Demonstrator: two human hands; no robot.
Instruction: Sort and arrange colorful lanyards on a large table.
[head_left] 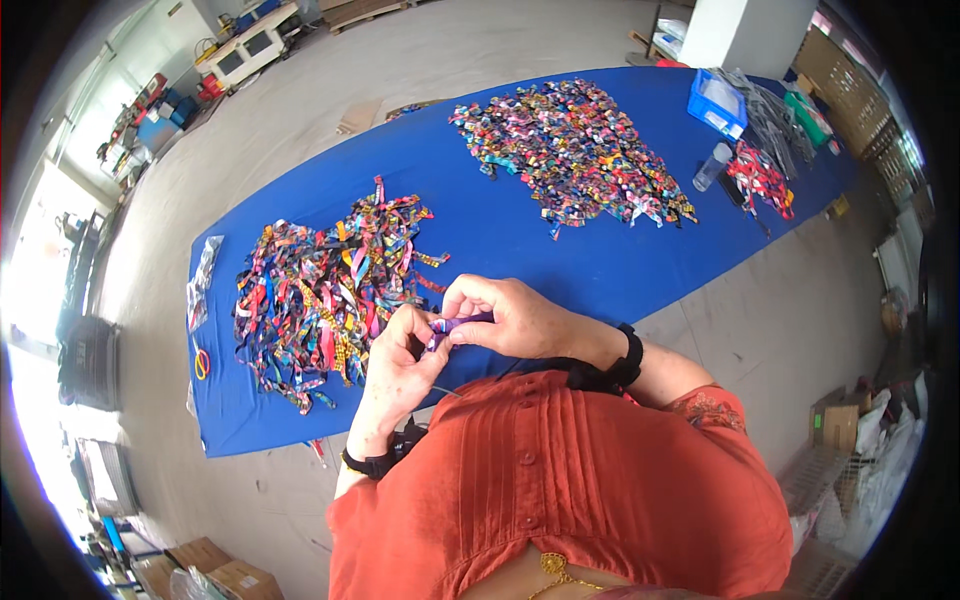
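Note:
Close in front of my body, both hands pinch a short purple patterned fabric strip (466, 322). My left hand (403, 368) is closed on its left end, where a bit of white and blue shows between the fingers. My right hand (518, 322) grips the strip from the other side, its thumb and fingertips meeting those of the left. Part of the strip is hidden by the fingers. Just beyond my left hand spreads a loose pile of colourful printed fabric strips (325, 290) on the blue-covered table (610, 275).
Farther off lies a dense spread of small colourful fabric pieces (575, 150). At the far right are a blue bin (717, 104), a clear bottle (712, 167) and a red patterned bundle (760, 180). Yellow-handled scissors (202, 363) and a plastic bag (203, 282) lie along the left edge.

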